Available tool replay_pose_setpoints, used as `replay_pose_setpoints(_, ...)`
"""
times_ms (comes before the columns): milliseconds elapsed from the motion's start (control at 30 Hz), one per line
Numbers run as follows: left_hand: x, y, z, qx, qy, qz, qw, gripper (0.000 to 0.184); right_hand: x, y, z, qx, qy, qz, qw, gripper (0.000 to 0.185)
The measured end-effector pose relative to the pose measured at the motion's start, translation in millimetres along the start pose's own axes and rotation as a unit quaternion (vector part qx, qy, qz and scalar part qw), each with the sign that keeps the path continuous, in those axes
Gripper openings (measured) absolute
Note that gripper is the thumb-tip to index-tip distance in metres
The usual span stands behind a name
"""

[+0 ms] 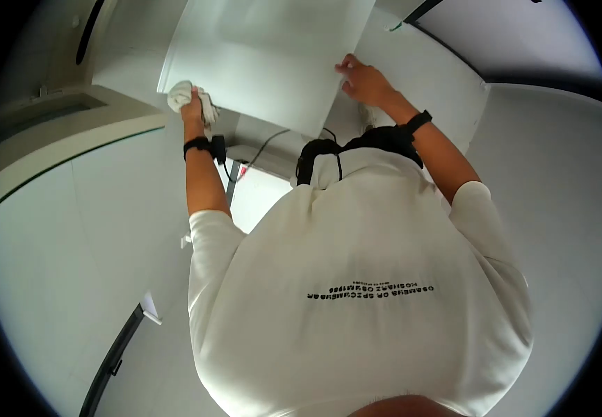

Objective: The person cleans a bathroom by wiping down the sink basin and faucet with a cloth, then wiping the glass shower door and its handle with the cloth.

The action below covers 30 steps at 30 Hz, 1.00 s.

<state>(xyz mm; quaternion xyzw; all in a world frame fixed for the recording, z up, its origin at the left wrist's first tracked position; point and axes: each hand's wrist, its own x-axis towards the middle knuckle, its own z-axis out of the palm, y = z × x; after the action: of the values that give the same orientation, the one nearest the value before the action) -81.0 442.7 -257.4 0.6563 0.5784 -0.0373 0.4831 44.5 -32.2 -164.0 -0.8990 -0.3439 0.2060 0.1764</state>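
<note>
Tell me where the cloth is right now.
In the head view, upper left: the cloth is bunched in the left hand, by the lower-left corner of the white panel.

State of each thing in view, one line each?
Left hand: closed on the cloth
Cloth: bunched
Right hand: open, fingers partly curled; panel contact unclear
White panel: flat, bare where visible
Right wrist strap: fastened
Cable: curved, slack
</note>
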Motion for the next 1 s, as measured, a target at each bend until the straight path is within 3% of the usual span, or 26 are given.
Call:
replay_pose_setpoints(33,-1,-7,4,-0.002,-0.03,0.033,0.999,0.092,-2,-3,-3,-0.029,-0.002,-0.015,0.999,0.041)
replay_pose_setpoints(100,-48,-11,6,-0.014,-0.155,-0.004,0.988,0.089,-6,-12,-12,-0.022,-0.019,-0.006,1.0,0.035)
replay_pose_setpoints(133,-53,-35,21,0.073,-0.172,0.028,0.982,0.073,-9,-14,-10,-0.014,-0.036,-0.006,0.999,0.032)
replay_pose_setpoints(167,-112,-29,28,0.101,-0.25,0.016,0.963,0.07,-7,-9,0,-0.041,-0.021,-0.013,0.999,0.029)
replay_pose_setpoints(200,-114,-63,56,0.03,-0.323,0.013,0.946,0.07,-6,-12,-4,-0.049,-0.046,-0.039,0.997,0.031)
replay_pose_setpoints(267,-171,-88,99,0.05,-0.34,0.016,0.939,0.078,-17,-24,-6,-0.061,-0.095,-0.092,0.989,0.038)
replay_pose_setpoints(300,-208,-88,114,0.067,-0.344,0.033,0.936,0.084,-16,-27,0,-0.037,-0.066,-0.175,0.982,0.041)
replay_pose_setpoints(367,-280,-60,124,-0.029,-0.295,0.001,0.955,0.085,-13,-33,22,0.017,-0.02,-0.331,0.943,0.047)
replay_pose_setpoints(467,-264,-98,139,-0.158,-0.277,0.027,0.947,0.062,-4,-68,35,0.036,-0.107,-0.449,0.887,0.056)
replay_pose_setpoints(667,-265,-134,142,-0.205,-0.255,-0.026,0.945,0.045,-21,-82,70,0.122,-0.128,-0.45,0.875,0.065)
replay_pose_setpoints(700,-287,-136,142,-0.237,-0.214,-0.046,0.947,0.046,-23,-82,56,0.138,-0.18,-0.428,0.875,0.066)
replay_pose_setpoints(767,-286,-98,149,-0.289,-0.146,-0.053,0.945,0.049,-10,-77,55,0.123,-0.166,-0.47,0.858,0.068)
replay_pose_setpoints(867,-306,-101,169,-0.404,-0.094,-0.05,0.909,0.051,-23,-56,58,0.162,-0.18,-0.474,0.846,0.072)
replay_pose_setpoints(900,-318,-87,174,-0.446,-0.069,-0.091,0.888,0.047,-27,-45,58,0.204,-0.192,-0.457,0.844,0.073)
replay_pose_setpoints(1000,-320,-89,208,-0.637,-0.109,-0.194,0.738,0.045,-32,-13,60,0.299,-0.229,-0.338,0.862,0.076)
